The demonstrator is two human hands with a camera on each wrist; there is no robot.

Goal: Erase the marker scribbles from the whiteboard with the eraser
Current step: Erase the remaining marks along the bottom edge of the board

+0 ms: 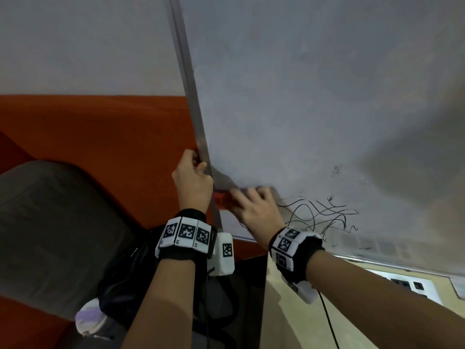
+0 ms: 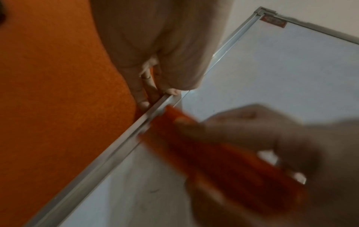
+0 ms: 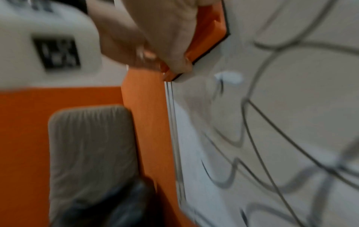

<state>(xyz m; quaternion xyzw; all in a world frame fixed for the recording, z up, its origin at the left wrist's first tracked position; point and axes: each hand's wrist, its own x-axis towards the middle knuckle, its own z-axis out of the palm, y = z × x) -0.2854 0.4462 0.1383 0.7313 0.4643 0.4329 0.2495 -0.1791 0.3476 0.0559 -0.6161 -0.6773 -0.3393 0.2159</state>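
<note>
whiteboard (image 1: 302, 109) leans against an orange sofa (image 1: 100, 127).

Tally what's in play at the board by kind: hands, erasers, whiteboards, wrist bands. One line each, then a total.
Hands: 2 (left hand grips the frame, right hand holds the eraser)
Erasers: 1 (orange eraser)
Whiteboards: 1 (whiteboard, marker scribbles remain)
Wrist bands: 2 (left wrist band, right wrist band)
Total: 6
</note>
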